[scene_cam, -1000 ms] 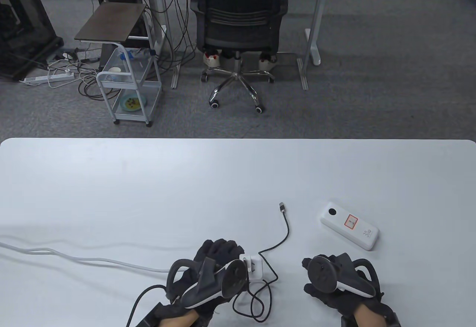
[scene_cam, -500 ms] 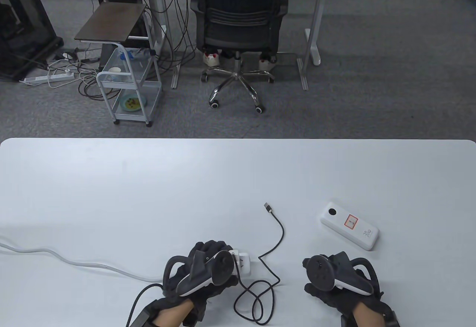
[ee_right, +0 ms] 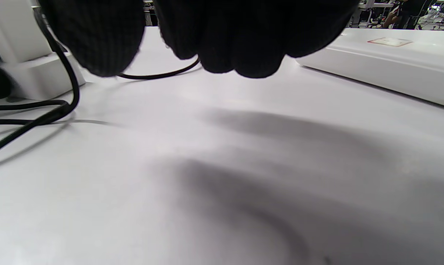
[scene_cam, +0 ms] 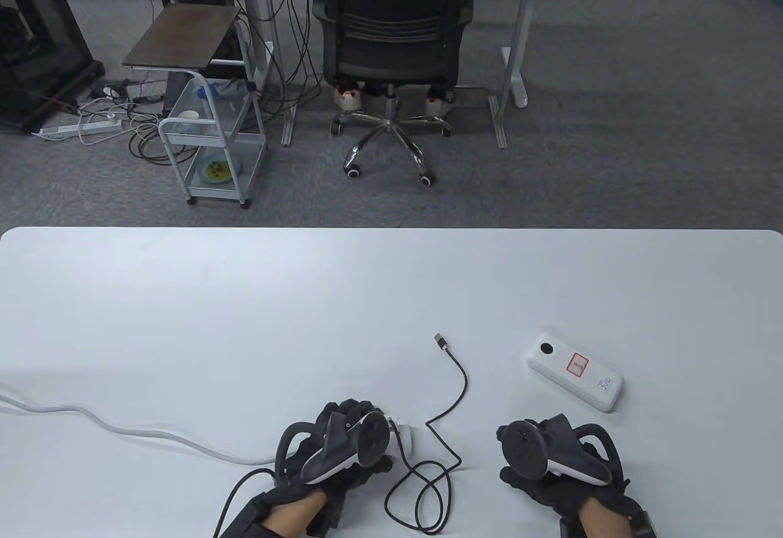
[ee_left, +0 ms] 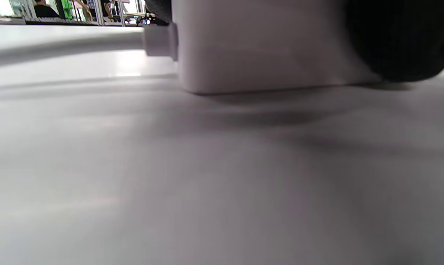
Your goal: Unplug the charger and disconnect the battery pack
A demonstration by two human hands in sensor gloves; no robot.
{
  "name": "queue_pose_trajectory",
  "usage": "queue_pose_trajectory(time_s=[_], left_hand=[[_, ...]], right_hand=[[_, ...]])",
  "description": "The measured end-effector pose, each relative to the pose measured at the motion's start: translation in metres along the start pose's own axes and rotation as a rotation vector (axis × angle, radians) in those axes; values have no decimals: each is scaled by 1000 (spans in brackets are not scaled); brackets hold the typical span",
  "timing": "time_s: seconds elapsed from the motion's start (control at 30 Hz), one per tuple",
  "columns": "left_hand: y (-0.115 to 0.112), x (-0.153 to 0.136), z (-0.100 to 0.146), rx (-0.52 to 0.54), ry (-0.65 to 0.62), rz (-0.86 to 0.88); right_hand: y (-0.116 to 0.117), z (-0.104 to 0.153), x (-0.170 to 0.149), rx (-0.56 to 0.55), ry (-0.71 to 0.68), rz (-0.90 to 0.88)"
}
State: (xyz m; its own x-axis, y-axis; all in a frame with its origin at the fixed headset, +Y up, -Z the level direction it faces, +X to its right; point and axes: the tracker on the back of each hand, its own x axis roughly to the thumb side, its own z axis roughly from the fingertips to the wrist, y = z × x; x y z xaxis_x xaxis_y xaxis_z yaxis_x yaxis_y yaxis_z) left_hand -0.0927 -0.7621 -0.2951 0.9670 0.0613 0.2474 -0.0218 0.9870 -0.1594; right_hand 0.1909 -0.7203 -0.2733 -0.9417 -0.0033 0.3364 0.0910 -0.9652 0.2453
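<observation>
The white battery pack (scene_cam: 575, 372) lies flat on the table (scene_cam: 244, 318), with no cable in it; it also shows in the right wrist view (ee_right: 387, 66). The black cable (scene_cam: 456, 391) ends in a free plug (scene_cam: 440, 340) and loops back to the white charger (ee_right: 12, 29), which stands on the white power strip (ee_right: 41, 77). My left hand (scene_cam: 352, 419) lies over the strip's end (scene_cam: 405, 437) and grips it; a gloved finger (ee_left: 402, 40) touches its side (ee_left: 262, 48). My right hand (scene_cam: 550, 434) rests on the table, fingers (ee_right: 240, 36) curled and empty, apart from the pack.
The strip's white cord (scene_cam: 153, 434) runs left across the table to its edge. The black cable forms a loose loop (scene_cam: 422, 495) between my hands. An office chair (scene_cam: 391, 43) and a cart (scene_cam: 208, 147) stand on the floor beyond the table's far edge.
My left hand has dragged the strip and charger left and toward me. The black cable's free plug followed to the left. The right hand and the battery pack have not moved.
</observation>
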Motion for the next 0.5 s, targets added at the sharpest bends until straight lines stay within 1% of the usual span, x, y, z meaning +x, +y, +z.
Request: queue_pose_trajectory(time_s=[0.07,0.13,0.5], left_hand=[[-3,-3,1,28,-8,36],[-3,-4,0,11,3,60],[-1,-2,0,7,8,32]], right_hand=[[0,0,0,0,0,4],[1,0,1,2,-2,12],[5,-3,2,12,15,21]])
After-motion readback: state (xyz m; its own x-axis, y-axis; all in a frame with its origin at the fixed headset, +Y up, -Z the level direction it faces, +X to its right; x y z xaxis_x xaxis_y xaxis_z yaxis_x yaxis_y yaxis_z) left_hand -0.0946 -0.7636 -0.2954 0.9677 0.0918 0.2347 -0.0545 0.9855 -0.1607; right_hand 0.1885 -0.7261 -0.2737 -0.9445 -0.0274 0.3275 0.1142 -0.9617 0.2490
